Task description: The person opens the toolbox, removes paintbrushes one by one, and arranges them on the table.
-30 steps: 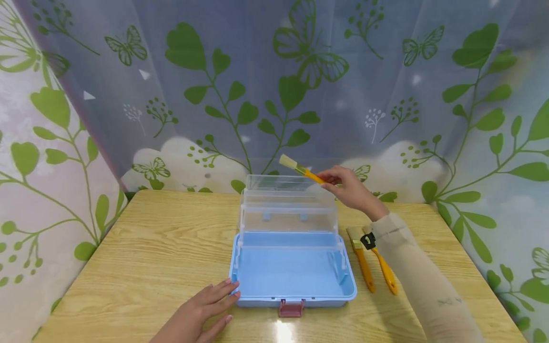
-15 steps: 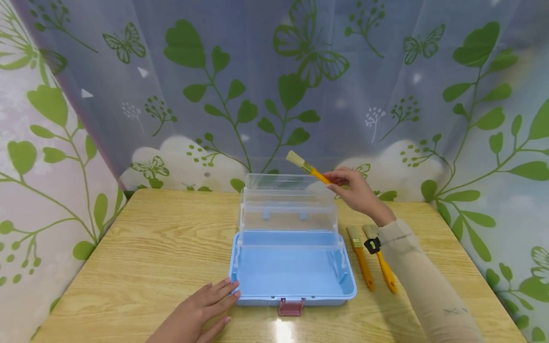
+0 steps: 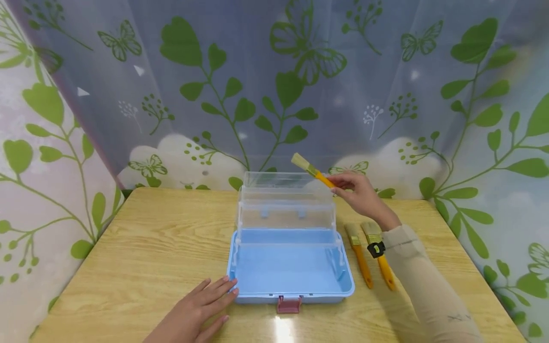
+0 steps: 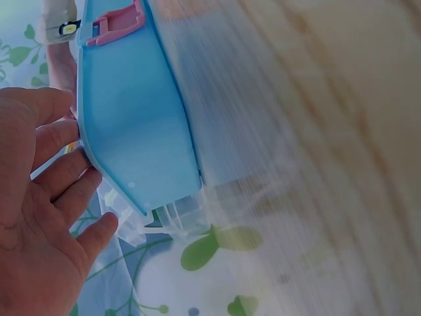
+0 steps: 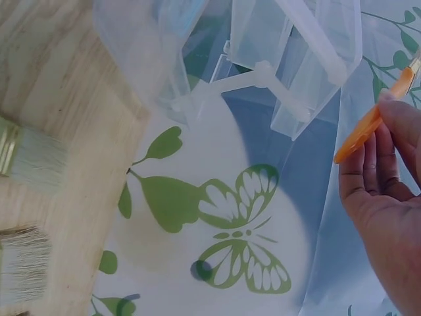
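Note:
A paintbrush (image 3: pixel 315 170) with pale bristles and an orange handle is pinched by my right hand (image 3: pixel 358 193), its bristles pointing up and left. It is held over the back right of a blue toolbox (image 3: pixel 291 269) whose bottom is bare. Clear folding trays (image 3: pixel 286 214) stand raised at the box's back, below the brush. In the right wrist view the orange handle (image 5: pixel 368 128) lies between thumb and fingers. My left hand (image 3: pixel 199 307) has its fingers stretched out, fingertips touching the box's front left corner. The left wrist view shows those fingers (image 4: pixel 69 178) along the blue rim.
Two more paintbrushes, one (image 3: pixel 359 255) beside the box and another (image 3: pixel 379 262) partly behind the right wrist's camera, lie on the wooden table (image 3: pixel 163 238). A pink latch (image 3: pixel 289 305) hangs at the box's front. A patterned curtain (image 3: pixel 240 71) stands behind the table.
My right hand has drifted right and slightly down with the paintbrush, which has moved from over the trays' middle toward their right side. My left hand stays at the box corner.

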Motion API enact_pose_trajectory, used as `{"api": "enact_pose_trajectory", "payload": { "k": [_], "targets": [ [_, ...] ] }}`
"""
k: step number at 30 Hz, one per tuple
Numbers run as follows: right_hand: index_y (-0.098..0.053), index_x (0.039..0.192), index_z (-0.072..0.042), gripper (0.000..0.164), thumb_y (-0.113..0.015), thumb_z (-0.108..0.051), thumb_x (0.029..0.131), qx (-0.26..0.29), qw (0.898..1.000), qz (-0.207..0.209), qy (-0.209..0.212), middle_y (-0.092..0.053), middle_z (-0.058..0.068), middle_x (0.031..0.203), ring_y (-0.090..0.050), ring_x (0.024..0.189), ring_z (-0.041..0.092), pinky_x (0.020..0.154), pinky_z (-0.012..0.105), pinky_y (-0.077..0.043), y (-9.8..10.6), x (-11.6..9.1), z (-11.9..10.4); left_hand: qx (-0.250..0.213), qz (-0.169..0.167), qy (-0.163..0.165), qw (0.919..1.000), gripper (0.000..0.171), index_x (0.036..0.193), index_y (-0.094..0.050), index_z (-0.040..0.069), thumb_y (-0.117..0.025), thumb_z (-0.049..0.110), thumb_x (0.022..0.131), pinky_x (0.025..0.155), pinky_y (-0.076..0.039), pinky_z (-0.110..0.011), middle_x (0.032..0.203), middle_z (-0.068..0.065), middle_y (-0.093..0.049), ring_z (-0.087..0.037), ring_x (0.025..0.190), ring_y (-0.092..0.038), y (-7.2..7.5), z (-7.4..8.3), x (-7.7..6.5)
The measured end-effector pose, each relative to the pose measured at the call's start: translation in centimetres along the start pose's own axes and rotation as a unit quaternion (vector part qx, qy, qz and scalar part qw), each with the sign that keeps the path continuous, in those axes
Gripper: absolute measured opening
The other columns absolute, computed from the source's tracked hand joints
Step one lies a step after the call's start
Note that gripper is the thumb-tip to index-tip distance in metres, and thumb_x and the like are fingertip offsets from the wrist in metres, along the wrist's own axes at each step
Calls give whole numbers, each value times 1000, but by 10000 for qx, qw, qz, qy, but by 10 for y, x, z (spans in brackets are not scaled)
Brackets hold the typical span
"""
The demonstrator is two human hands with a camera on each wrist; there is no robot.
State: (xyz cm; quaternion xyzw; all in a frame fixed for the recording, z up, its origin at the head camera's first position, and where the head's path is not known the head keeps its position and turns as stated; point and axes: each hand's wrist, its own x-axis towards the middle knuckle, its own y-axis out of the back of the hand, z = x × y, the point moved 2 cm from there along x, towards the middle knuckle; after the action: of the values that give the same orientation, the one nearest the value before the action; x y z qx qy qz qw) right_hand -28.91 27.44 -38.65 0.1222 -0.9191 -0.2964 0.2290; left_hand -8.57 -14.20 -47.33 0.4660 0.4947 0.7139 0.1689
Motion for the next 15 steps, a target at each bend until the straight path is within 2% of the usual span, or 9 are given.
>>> {"api": "enact_pose_trajectory", "payload": {
  "k": [2, 4, 9, 12, 15],
  "targets": [
    [-68, 126, 4, 31, -68, 0, 96, 24, 10000, 38, -19, -64, 20, 110, -67, 96, 21, 83, 16, -57, 1, -3, 1, 17, 20, 1, 10000, 46, 137, -65, 8, -56, 39, 105, 123, -26, -26, 146, -7, -59, -21, 134, -57, 0, -1, 0],
    [-69, 126, 4, 30, -68, -1, 96, 23, 10000, 81, -20, -65, 20, 110, -68, 95, 20, 83, 17, -58, 3, -5, 2, 5, 4, 3, 10000, 46, 138, -64, 8, -58, 38, 104, 125, -7, -22, 147, -7, -58, -21, 134, -56, 0, -1, 0],
    [-69, 124, 5, 30, -68, -1, 95, 24, 9998, 206, -79, -66, 20, 108, -69, 93, 20, 81, 14, -57, 6, -12, 5, 38, -27, 9, 10000, 48, 138, -64, 8, -69, 33, 98, 125, -7, -23, 150, -5, -55, -21, 135, -55, 1, -1, 1],
    [-69, 125, 5, 30, -68, 1, 95, 44, 9995, 275, -134, -68, 21, 110, -69, 94, 23, 80, 12, -56, 7, -17, 8, 10, -8, -2, 10000, 48, 138, -64, 7, -69, 33, 98, 124, -4, -21, 152, -4, -53, -20, 136, -54, 1, -2, 0],
    [-68, 124, 6, 29, -68, 2, 95, -15, 9992, 362, -173, -68, 23, 111, -69, 95, 20, 80, 11, -56, 8, -24, 7, -32, 24, -22, 10000, 47, 138, -64, 6, -67, 33, 99, 124, -3, -20, 151, -5, -53, -19, 137, -54, 0, -1, 0]
  ]
}}
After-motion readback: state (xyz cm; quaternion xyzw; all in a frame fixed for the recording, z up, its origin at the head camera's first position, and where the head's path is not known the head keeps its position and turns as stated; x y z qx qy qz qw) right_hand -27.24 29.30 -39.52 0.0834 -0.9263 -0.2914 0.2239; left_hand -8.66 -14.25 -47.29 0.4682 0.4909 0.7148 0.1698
